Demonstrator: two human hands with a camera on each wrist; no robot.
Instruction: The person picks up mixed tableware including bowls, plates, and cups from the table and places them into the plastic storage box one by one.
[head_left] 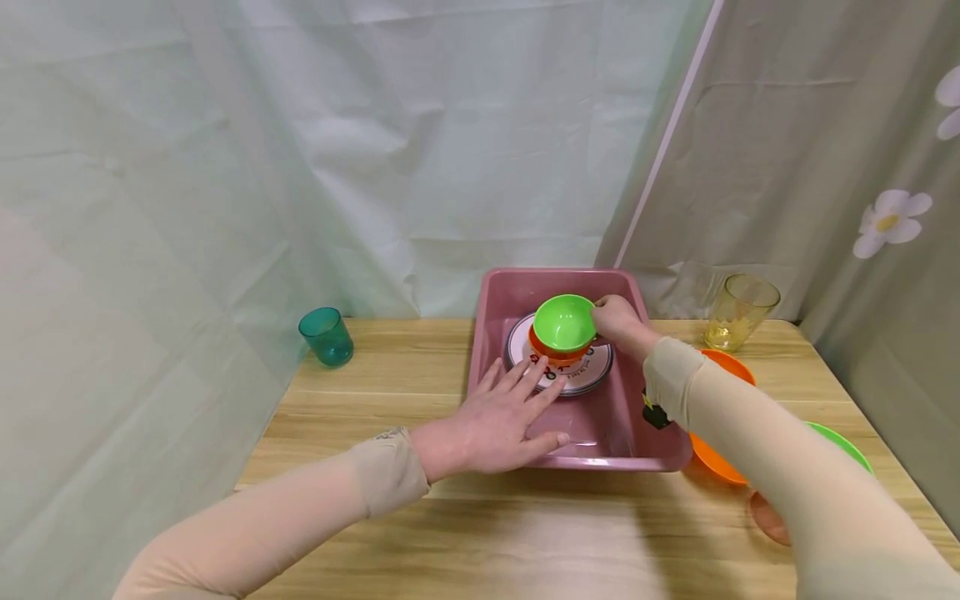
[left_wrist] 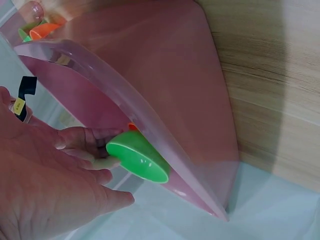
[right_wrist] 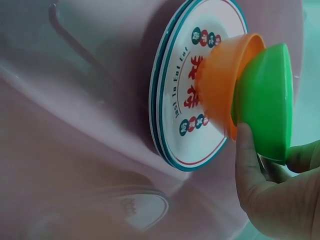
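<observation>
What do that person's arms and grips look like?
Long cream sleeves on both sides. The left cuff has a small grey patch. The left grip and right grip wear no gloves. Something black and yellow shows beside the right cuff.

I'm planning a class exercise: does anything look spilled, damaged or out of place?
Nothing visible looks spilled or damaged. The green bowl is askew over the orange bowl, but the right hand holds it, so that hardly seems odd.
</observation>
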